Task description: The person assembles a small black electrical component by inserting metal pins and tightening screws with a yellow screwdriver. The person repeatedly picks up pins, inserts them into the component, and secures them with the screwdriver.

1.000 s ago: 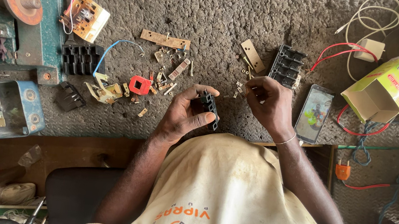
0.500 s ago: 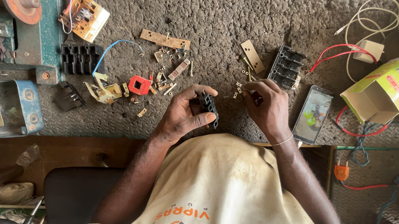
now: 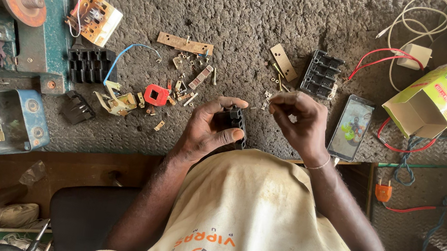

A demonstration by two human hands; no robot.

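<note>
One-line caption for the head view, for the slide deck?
Left hand grips a black slotted plastic part; right hand pinches a small metal piece beside it, above scattered parts.

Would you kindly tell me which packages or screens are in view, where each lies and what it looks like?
Carton: far right of the mat, green and yellow box, lying open.
Phone: beside the right hand, flat dark slab, screen lit with a colourful picture.
</note>
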